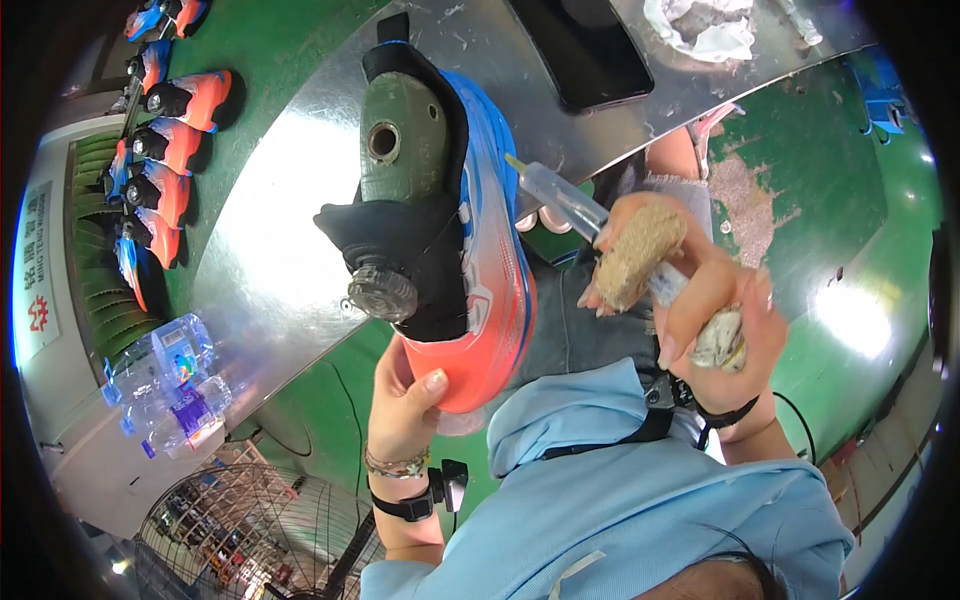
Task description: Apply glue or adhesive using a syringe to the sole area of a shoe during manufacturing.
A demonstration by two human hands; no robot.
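My left hand (403,402) grips the toe of an orange and blue sports shoe (485,330), thumb on top. The shoe has a black tongue and a round black lacing dial (383,294). A dark green shoe last (405,140) with a round hole fills its opening. My right hand (705,290) is closed around a clear syringe (565,197), whose thin yellowish tip points at the shoe's blue side. Pressed in the same fingers is a rough tan sponge-like lump (640,252). At the syringe's rear end, a whitish, stained wad (720,340) shows in my palm.
Beneath the shoe is a shiny metal table (265,215). A black phone (585,50) and a crumpled white ring-shaped wrap (705,25) lie on it. Plastic bottles (170,375) are at the left, above a wire-caged fan (250,525). Similar shoes (175,145) stand in a row at far left.
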